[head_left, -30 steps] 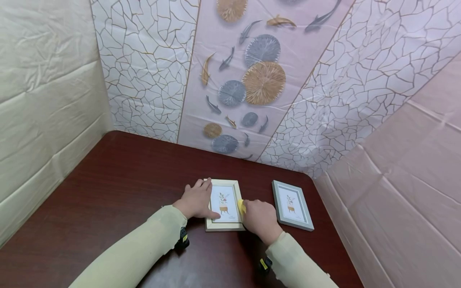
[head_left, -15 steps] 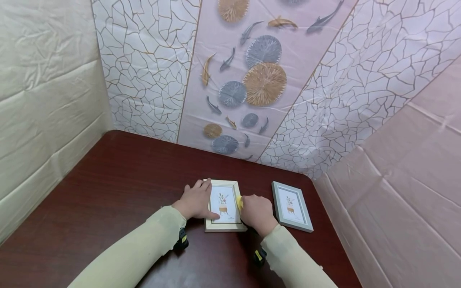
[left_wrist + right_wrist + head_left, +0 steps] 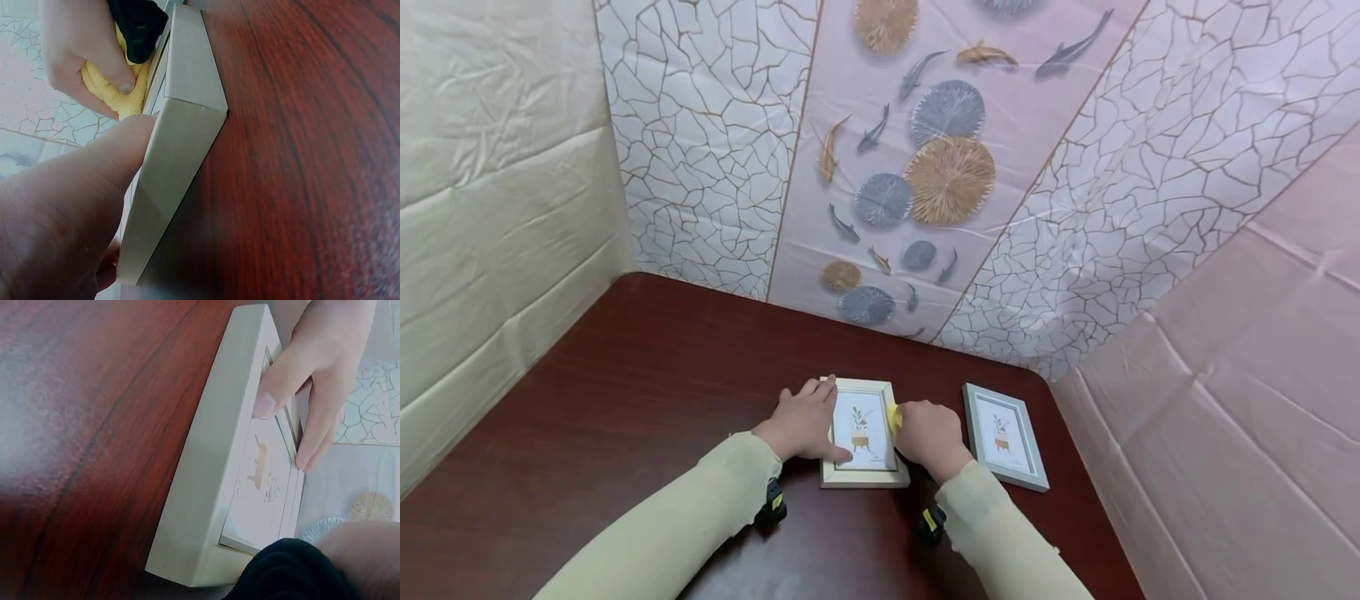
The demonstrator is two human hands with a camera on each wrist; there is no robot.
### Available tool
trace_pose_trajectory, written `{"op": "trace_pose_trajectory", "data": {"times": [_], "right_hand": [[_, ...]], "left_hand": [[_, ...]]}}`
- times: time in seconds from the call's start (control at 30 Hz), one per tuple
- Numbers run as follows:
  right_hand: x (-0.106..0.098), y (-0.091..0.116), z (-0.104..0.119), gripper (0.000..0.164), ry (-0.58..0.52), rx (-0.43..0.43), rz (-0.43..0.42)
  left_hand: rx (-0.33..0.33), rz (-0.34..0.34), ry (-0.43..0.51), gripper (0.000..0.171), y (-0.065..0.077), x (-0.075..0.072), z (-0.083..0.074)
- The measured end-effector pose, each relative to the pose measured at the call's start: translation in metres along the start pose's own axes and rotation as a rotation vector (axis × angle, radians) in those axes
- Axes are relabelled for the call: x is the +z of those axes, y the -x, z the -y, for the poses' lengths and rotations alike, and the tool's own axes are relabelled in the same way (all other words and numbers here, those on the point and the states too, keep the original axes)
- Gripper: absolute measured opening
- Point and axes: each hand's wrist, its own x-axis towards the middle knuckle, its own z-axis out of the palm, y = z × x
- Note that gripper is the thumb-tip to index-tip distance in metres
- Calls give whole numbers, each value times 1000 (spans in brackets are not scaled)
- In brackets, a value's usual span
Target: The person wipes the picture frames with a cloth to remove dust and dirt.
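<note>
A cream picture frame (image 3: 865, 479) lies face up on the dark red-brown table, a potted-plant print behind its pane. My left hand (image 3: 803, 422) rests on its left side with fingers spread and the thumb reaching over the print; the right wrist view shows this thumb (image 3: 279, 390) up close. Along the frame's right side, my right hand (image 3: 931, 437) grips a yellow cloth (image 3: 112, 94) against the border. Dark fabric (image 3: 140, 28) hangs beside the cloth in the left wrist view; I cannot tell whether it is part of it. The right palm hides most of the cloth.
A grey picture frame (image 3: 1037, 467) with a similar print lies to the right of my right hand. The table (image 3: 685, 358) reaches back to a patterned wall covering (image 3: 880, 200), with pale quilted-looking panels on both sides. Each wrist carries a small black device.
My right hand has slid a little away from me along the cream frame's right side, cloth in its grip. The left hand keeps its place on the frame. The head view has shifted slightly.
</note>
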Motion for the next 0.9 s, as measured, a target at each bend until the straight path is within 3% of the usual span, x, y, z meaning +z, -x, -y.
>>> {"op": "trace_pose_trajectory", "data": {"times": [0.4, 0.67, 0.9], "right_hand": [[4, -25, 2, 28, 31, 0, -39], [6, -34, 1, 24, 40, -12, -52], [5, -44, -7, 34, -31, -11, -36]], "left_hand": [[-10, -1, 4, 125, 2, 1, -1], [-25, 35, -28, 127, -3, 4, -1], [-27, 46, -30, 127, -6, 5, 0]]}}
